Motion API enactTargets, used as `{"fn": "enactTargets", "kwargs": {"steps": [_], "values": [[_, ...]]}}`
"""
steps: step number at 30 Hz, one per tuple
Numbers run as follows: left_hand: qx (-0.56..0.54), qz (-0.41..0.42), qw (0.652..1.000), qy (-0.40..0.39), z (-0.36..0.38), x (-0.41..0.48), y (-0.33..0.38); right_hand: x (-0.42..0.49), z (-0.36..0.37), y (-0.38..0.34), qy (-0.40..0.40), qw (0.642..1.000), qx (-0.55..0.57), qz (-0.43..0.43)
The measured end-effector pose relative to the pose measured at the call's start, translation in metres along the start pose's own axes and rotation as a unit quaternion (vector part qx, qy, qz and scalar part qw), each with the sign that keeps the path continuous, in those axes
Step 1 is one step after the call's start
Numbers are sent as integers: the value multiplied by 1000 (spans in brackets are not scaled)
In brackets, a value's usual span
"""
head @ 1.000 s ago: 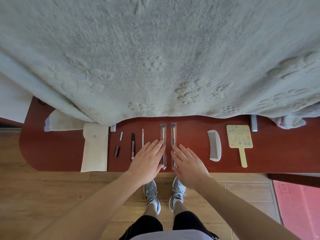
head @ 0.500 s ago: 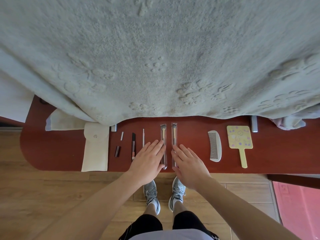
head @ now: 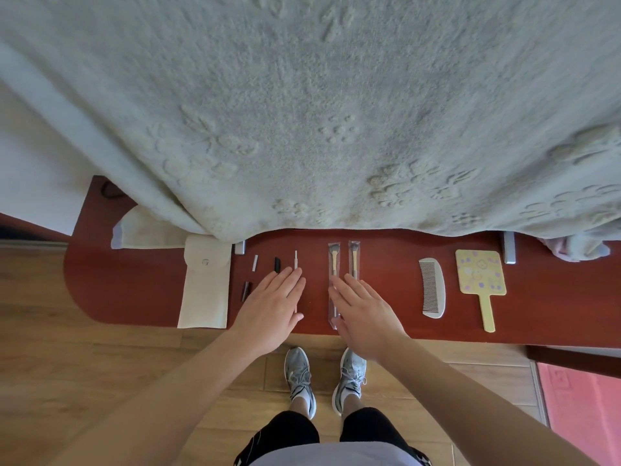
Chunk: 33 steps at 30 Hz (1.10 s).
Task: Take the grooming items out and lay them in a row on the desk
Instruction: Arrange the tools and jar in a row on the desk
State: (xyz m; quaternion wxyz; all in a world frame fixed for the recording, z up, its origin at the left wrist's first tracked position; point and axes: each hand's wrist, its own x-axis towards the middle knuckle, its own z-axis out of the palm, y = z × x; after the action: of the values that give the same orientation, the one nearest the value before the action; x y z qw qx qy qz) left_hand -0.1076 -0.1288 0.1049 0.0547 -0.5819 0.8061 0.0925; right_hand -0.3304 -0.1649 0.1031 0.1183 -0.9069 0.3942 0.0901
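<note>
Grooming items lie in a row on the red-brown desk (head: 379,260). From left: a cream pouch (head: 205,287), a small dark tube (head: 247,290), a small white stick (head: 255,263), a black pen-like item (head: 277,264), a thin white tool (head: 296,260), two wrapped brushes (head: 334,264) (head: 354,260), a white comb (head: 432,288) and a yellow hand mirror (head: 480,277). My left hand (head: 274,304) lies flat, fingers apart, over the black item and the thin tool. Flat over the lower ends of the brushes rests my right hand (head: 364,314). Neither hand grips anything.
A pale fleece blanket (head: 302,112) hangs over the back of the desk. A folded cloth (head: 144,230) lies behind the pouch, pink cloth (head: 571,250) at the far right. Wooden floor, my shoes (head: 299,375) and a pink mat (head: 584,412) are below the desk's front edge.
My left hand has slid left, away from the left brush, and now covers the black item and thin tool. My right hand has shifted slightly onto the brushes' lower ends.
</note>
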Motion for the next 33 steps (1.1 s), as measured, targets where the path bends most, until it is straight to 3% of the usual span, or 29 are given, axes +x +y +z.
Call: {"fn": "enactTargets", "kwargs": {"steps": [12,24,33], "values": [[-7,8,1000,-21,5,-26,-40,39,5,-45,-13,999,-7,-49],[-43,44,998,-8,12,-22,-46,47,10,-52,10,998,-12,-67],[-62,60,996,4,14,-16,-39,39,7,-43,-27,998,-4,-52]]}}
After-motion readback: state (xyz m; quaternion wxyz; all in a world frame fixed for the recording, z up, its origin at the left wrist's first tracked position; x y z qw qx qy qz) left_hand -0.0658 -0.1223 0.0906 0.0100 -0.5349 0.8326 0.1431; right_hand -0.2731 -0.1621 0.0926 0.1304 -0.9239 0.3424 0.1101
